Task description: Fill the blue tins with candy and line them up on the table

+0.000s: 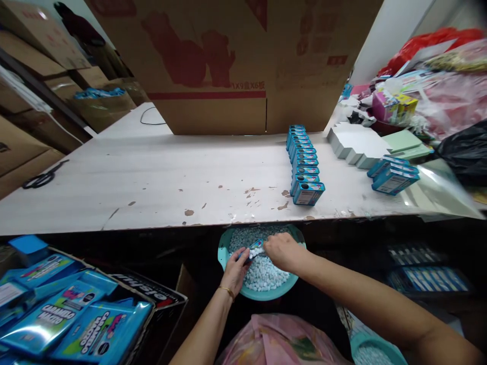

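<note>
My left hand (235, 272), with a thin bracelet at the wrist, grips a small blue candy box (257, 244) tilted above a turquoise basin (262, 295). White pellet-like candies (266, 276) fill the basin, and some lie at the box's opening. My right hand (284, 250) is closed at the right end of the box, its fingers curled downward. Whatever those fingers hold is hidden behind the knuckles. The basin sits low, just below the front edge of the white table (152, 187).
A row of blue boxes (306, 170) stands on the table, with more blue boxes (393, 175) at right beside white cartons (355, 144). A large cardboard box (236, 66) rises behind. Blue candy pouches (57, 319) fill a carton at left. Scissors (43, 177) lie far left.
</note>
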`<state>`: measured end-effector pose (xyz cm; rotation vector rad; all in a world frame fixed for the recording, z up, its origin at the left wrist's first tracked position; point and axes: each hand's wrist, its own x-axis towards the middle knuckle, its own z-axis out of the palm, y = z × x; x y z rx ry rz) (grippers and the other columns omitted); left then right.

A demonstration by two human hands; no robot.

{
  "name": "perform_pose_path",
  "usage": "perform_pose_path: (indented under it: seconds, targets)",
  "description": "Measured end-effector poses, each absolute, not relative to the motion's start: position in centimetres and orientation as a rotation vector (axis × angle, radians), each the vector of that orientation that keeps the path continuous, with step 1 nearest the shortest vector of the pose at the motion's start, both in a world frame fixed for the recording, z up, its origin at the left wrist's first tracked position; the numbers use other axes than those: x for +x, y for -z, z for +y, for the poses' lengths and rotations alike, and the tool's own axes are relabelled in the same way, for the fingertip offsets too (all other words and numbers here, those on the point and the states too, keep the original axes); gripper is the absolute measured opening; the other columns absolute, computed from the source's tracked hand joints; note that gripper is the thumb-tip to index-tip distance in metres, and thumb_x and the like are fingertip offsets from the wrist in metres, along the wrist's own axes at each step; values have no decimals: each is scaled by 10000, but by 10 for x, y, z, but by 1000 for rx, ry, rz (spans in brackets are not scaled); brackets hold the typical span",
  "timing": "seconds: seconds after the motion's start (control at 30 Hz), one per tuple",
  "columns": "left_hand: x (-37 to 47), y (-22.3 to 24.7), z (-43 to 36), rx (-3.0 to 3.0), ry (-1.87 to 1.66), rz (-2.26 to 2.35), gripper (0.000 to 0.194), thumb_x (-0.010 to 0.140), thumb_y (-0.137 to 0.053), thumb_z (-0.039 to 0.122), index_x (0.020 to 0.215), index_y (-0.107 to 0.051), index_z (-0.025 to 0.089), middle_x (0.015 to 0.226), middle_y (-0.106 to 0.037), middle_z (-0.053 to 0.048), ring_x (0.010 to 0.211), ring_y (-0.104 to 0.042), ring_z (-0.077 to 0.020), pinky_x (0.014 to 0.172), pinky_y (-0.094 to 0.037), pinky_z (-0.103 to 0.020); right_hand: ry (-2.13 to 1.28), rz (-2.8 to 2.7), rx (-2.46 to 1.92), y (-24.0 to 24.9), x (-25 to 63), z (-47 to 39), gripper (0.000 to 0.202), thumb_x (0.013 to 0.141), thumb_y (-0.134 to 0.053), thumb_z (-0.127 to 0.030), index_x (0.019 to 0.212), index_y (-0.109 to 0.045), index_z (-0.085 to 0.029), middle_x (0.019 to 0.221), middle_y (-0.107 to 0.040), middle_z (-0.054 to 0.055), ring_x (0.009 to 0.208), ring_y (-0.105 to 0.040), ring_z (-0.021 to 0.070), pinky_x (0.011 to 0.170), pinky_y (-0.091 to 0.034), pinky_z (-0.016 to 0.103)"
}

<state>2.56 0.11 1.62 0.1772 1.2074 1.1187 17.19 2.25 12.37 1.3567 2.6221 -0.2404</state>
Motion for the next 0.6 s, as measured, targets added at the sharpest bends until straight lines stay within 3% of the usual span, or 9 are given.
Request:
perform_pose_path:
  seconds: [0.2,0.43,0.6]
  targets:
    - [2,-15,-3,227,-1165,1242,233,662,-654,160,881,-575,149,769,-623,-26,650,-580,-84,636,-483,-211,189,2631,1432,-111,209,25,175,786,-377,-140,839,-541,-168,807,-577,86,767,-545,204,655,-369,309]
    - [-21,-14,-9,268,-1207,1313,294,630,-683,180,906,-590,143,850,-626,-51,690,-593,-101,626,-491,-211,693,2279,1724,-1,201,24,239,787,-433,-203,996,-549,-184,922,-623,90,871,-560,207,727,-371,300]
    - [-20,-16,-5,185,-1298,1264,151,682,-620,113,831,-605,132,835,-621,-41,711,-588,-101,670,-510,-252,925,2282,1779,33,170,26,303,797,-430,-293,1076,-529,-225,1016,-614,53,950,-546,183,751,-377,259]
